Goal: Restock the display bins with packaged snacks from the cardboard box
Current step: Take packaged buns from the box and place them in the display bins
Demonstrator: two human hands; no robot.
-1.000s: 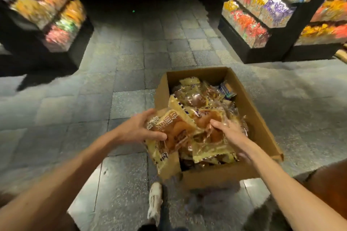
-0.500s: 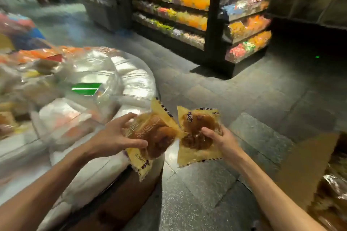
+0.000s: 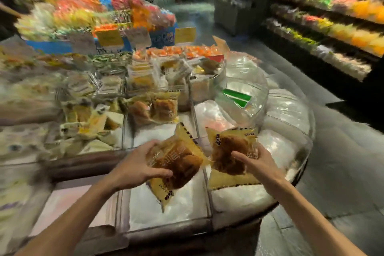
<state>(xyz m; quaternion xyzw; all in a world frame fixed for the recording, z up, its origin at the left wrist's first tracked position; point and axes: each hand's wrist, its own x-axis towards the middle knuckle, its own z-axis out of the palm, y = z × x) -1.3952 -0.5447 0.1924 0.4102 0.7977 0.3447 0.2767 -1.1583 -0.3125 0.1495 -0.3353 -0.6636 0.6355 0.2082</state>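
The left hand [image 3: 137,169] curls fingers and thumb round one yellow bun packet [image 3: 180,162]. The right hand [image 3: 257,164] pinches a second packet [image 3: 222,164]. Both hover over the clear display bin [image 3: 182,211]. Laying each flat, print upward, before the matching packets [image 3: 153,108] would likely keep the row tidy. The dark wrapper print and the yellow price cards [image 3: 109,37] are too blurred to read.
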